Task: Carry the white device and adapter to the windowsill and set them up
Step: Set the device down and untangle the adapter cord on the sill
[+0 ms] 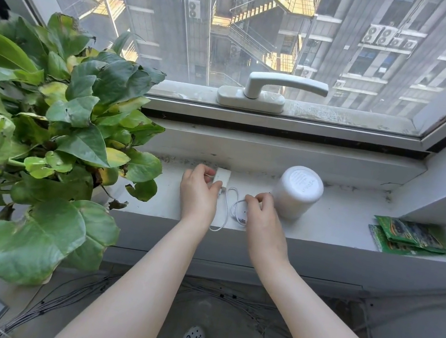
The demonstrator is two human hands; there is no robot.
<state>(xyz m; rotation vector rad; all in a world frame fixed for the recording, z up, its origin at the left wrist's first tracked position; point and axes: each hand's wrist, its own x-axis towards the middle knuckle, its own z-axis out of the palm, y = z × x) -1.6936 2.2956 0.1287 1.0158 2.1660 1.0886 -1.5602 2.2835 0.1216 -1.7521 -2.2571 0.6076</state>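
The white cylindrical device [298, 192] stands upright on the windowsill [336, 227], right of my hands. A small white rectangular adapter [222, 176] lies on the sill, and my left hand [199, 191] grips it at its near end. A thin white cable [228, 204] loops from the adapter across the sill, partly over the front edge. My right hand [260, 209] pinches the cable's other end just left of the device's base. The plug under my right fingers is hidden.
A large leafy potted plant [51, 138] fills the left of the sill. Green packets [409, 237] lie at the sill's right end. A window handle [271, 91] sits on the frame above. Bundled wires [66, 305] run along the floor below.
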